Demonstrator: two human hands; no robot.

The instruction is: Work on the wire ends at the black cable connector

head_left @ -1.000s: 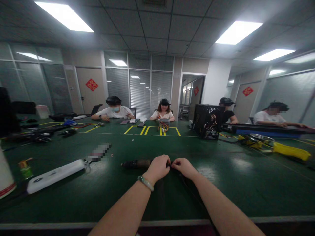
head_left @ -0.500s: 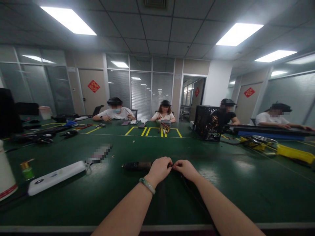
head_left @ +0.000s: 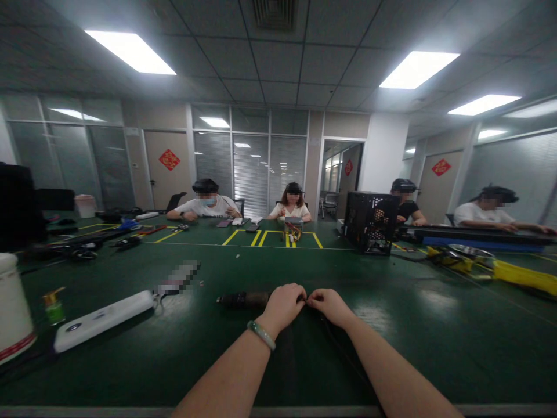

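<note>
A dark cylindrical tool lies on the green table straight ahead of me. My left hand, with a pale bead bracelet at the wrist, is closed around the tool's right end. My right hand meets it fingertip to fingertip, its fingers pinched on something small and dark I cannot make out. A thin dark cable runs from my hands back toward the near table edge.
A white power strip, a small green bottle and a white container lie at the left. A black mesh case and yellow parts stand at the right. Several people sit working along the far side.
My hands have stayed together on the tool. The view has tilted a little, so everything sits slightly lower in the frame.
</note>
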